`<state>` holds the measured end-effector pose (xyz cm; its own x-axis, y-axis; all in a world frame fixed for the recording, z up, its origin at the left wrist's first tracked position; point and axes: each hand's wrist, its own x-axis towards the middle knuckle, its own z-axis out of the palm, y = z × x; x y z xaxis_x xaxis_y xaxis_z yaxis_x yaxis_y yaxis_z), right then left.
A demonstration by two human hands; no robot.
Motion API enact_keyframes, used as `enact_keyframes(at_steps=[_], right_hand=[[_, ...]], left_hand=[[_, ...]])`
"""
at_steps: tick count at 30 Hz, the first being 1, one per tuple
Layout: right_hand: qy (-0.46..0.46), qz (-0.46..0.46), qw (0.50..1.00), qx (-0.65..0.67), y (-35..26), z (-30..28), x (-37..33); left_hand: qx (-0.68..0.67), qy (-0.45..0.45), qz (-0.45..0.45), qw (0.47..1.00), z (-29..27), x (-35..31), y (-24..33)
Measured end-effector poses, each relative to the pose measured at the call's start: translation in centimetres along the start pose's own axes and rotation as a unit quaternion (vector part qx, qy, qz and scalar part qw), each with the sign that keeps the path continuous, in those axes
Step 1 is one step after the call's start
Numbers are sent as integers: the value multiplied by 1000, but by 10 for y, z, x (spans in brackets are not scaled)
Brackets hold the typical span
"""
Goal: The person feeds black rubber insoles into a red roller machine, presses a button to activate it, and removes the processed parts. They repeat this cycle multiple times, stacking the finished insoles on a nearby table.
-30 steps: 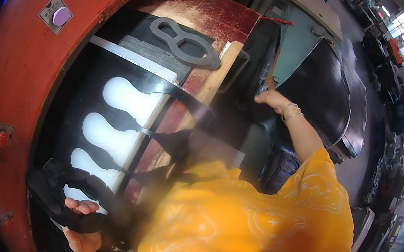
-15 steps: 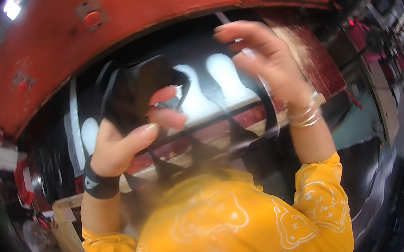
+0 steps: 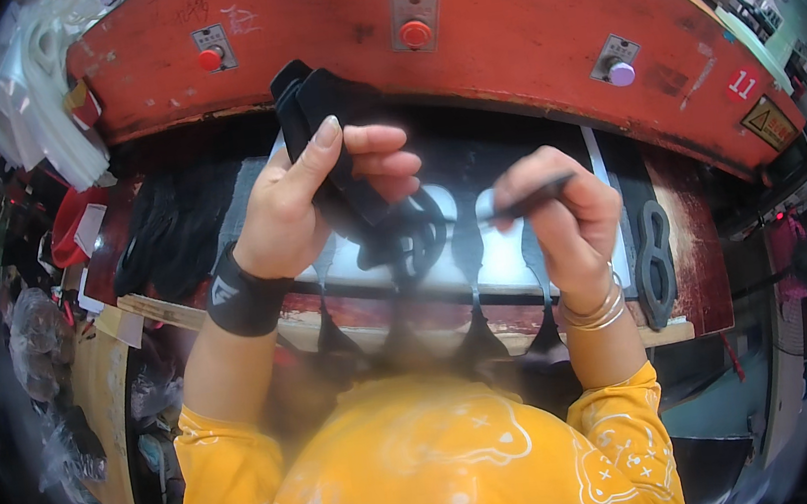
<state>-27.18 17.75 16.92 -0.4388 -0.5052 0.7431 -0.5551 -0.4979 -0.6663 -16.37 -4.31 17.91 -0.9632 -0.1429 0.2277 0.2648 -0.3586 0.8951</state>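
Since half a second ago, the right hand [image 3: 572,231] has come lower over the white shapes [image 3: 499,265], its spread fingers drawn together; thumb and fingertips now pinch a dark, blurred strip [image 3: 536,197]. Curled partway shut, the left hand [image 3: 287,206] holds a bundle of flat black pieces [image 3: 344,98] upright, thumb along its near side; how many pieces, I cannot tell. Bundle and strip are above the bench [image 3: 692,242]. A grey figure-eight ring [image 3: 656,251] lies right of the white shapes, and a red machine beam [image 3: 317,36] spans the far side.
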Motion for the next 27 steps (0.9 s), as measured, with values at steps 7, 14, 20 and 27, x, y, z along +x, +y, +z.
enact_keyframes(at_steps=[7,14,20,27], right_hand=[[9,-207,937,281,-65,-37,18],[-34,-77,992,92,-17,-10,34],[3,6,1000,-6,34,72,61],[-146,17,972,-184,25,83,59]], left_hand=[[-244,-63,67,965,-64,21,28],[92,-156,-29,983,-56,13,31],[114,-246,-92,958,-16,-1,20],[160,-170,-54,971,-29,-10,14]])
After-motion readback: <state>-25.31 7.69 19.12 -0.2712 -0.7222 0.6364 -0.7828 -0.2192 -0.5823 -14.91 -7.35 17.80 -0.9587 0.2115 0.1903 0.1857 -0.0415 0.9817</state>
